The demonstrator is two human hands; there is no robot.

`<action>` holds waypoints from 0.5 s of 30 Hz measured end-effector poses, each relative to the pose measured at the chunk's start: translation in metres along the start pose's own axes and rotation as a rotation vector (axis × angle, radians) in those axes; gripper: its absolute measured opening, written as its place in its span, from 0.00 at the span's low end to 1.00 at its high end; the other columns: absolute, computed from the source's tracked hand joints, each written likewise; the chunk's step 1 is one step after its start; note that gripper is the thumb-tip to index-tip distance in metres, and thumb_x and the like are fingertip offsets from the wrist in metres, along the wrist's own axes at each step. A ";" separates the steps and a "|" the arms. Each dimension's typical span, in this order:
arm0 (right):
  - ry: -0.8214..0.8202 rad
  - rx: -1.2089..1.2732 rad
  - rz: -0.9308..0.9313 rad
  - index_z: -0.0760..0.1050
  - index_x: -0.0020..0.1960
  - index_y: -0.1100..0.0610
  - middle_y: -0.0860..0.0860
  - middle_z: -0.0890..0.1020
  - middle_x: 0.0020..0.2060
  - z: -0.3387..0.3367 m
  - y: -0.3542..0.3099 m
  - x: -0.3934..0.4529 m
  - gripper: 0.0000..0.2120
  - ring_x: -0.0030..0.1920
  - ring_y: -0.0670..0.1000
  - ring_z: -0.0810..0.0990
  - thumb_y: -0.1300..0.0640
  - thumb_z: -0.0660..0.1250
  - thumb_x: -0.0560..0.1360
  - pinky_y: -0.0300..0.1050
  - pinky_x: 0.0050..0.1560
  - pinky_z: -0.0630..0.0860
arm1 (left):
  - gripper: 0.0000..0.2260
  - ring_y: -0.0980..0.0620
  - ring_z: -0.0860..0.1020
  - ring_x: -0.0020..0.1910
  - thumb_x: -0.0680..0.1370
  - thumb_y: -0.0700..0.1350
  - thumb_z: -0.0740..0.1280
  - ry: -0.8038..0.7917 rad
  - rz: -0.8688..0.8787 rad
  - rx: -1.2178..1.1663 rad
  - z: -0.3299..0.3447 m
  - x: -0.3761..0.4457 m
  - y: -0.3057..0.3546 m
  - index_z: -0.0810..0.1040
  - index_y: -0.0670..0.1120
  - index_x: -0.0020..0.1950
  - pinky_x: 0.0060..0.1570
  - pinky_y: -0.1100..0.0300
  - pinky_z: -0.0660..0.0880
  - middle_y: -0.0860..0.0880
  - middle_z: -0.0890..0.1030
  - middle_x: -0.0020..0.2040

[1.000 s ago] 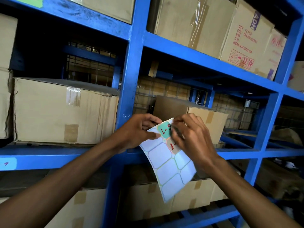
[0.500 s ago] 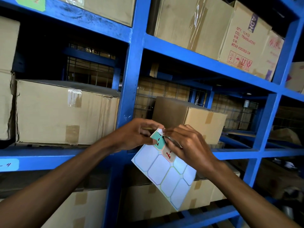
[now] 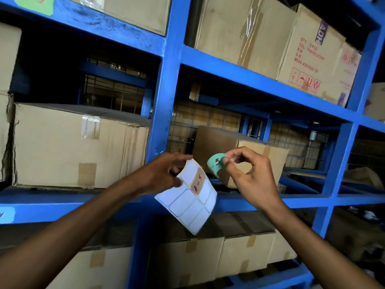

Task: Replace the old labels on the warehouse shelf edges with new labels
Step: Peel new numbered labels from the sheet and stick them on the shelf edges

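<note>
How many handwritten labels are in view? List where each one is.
4: green label on the top-left shelf edge; pale blue label on the lower-left edge; teal label pinched in the right hand; tan label on the sheet in the left hand. Others may be hidden.

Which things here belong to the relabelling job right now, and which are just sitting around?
In the job:
- teal label, pinched by the right hand, off the sheet
- label sheet, held by the left hand
- orange label on the sheet
- blue shelf edge

Just there:
- cardboard boxes
- green label on the upper beam
- wire mesh behind
</note>
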State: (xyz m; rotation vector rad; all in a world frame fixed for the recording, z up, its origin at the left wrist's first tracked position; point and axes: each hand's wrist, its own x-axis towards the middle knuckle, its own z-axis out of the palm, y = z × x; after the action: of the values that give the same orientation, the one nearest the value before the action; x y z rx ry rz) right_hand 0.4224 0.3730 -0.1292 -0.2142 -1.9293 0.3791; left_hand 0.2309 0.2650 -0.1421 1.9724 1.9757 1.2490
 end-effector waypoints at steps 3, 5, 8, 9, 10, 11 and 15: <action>0.075 0.044 0.069 0.78 0.43 0.56 0.50 0.80 0.37 -0.007 0.013 0.022 0.03 0.39 0.44 0.77 0.62 0.67 0.73 0.27 0.40 0.73 | 0.25 0.50 0.77 0.53 0.72 0.31 0.67 0.155 0.068 0.085 -0.003 0.018 0.006 0.73 0.48 0.66 0.49 0.58 0.76 0.43 0.79 0.58; 0.134 0.090 0.109 0.77 0.42 0.56 0.50 0.79 0.36 -0.014 0.024 0.040 0.03 0.37 0.44 0.75 0.62 0.66 0.73 0.26 0.36 0.72 | 0.21 0.51 0.77 0.50 0.71 0.30 0.65 0.243 0.100 0.136 -0.003 0.033 0.015 0.77 0.45 0.62 0.47 0.60 0.74 0.43 0.80 0.55; 0.191 0.100 0.110 0.78 0.42 0.57 0.51 0.80 0.38 -0.025 0.042 0.073 0.03 0.39 0.44 0.76 0.62 0.66 0.74 0.28 0.36 0.74 | 0.15 0.51 0.77 0.49 0.71 0.30 0.63 0.406 0.156 0.176 -0.006 0.060 0.032 0.81 0.43 0.52 0.46 0.61 0.71 0.46 0.81 0.50; 0.218 0.099 0.103 0.78 0.42 0.58 0.51 0.81 0.38 -0.030 0.048 0.083 0.03 0.40 0.44 0.77 0.62 0.66 0.74 0.29 0.37 0.75 | 0.13 0.51 0.77 0.46 0.71 0.30 0.62 0.470 0.185 0.189 -0.005 0.069 0.036 0.82 0.42 0.48 0.43 0.62 0.68 0.46 0.82 0.46; 0.248 0.095 0.088 0.78 0.42 0.58 0.51 0.81 0.39 -0.037 0.057 0.096 0.03 0.41 0.43 0.78 0.62 0.66 0.74 0.31 0.38 0.76 | 0.12 0.50 0.76 0.42 0.70 0.30 0.62 0.527 0.210 0.213 -0.003 0.082 0.041 0.82 0.42 0.45 0.40 0.62 0.66 0.46 0.81 0.41; 0.268 0.100 0.082 0.79 0.42 0.59 0.51 0.81 0.39 -0.043 0.066 0.107 0.03 0.42 0.42 0.78 0.61 0.66 0.74 0.33 0.39 0.77 | 0.11 0.50 0.75 0.38 0.70 0.30 0.61 0.577 0.238 0.238 -0.001 0.093 0.045 0.82 0.41 0.42 0.37 0.62 0.64 0.47 0.80 0.36; 0.306 0.093 0.000 0.79 0.41 0.58 0.50 0.81 0.37 -0.067 0.108 0.163 0.04 0.41 0.43 0.78 0.62 0.66 0.72 0.34 0.40 0.76 | 0.12 0.54 0.73 0.31 0.71 0.41 0.55 0.675 0.378 0.349 0.008 0.145 0.064 0.78 0.41 0.37 0.35 0.63 0.64 0.55 0.75 0.28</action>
State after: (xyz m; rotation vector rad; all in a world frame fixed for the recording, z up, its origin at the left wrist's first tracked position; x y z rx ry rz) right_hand 0.4196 0.5372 -0.0032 -0.1984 -1.6077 0.4100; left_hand 0.2626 0.3834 -0.0415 2.4011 2.2914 1.9955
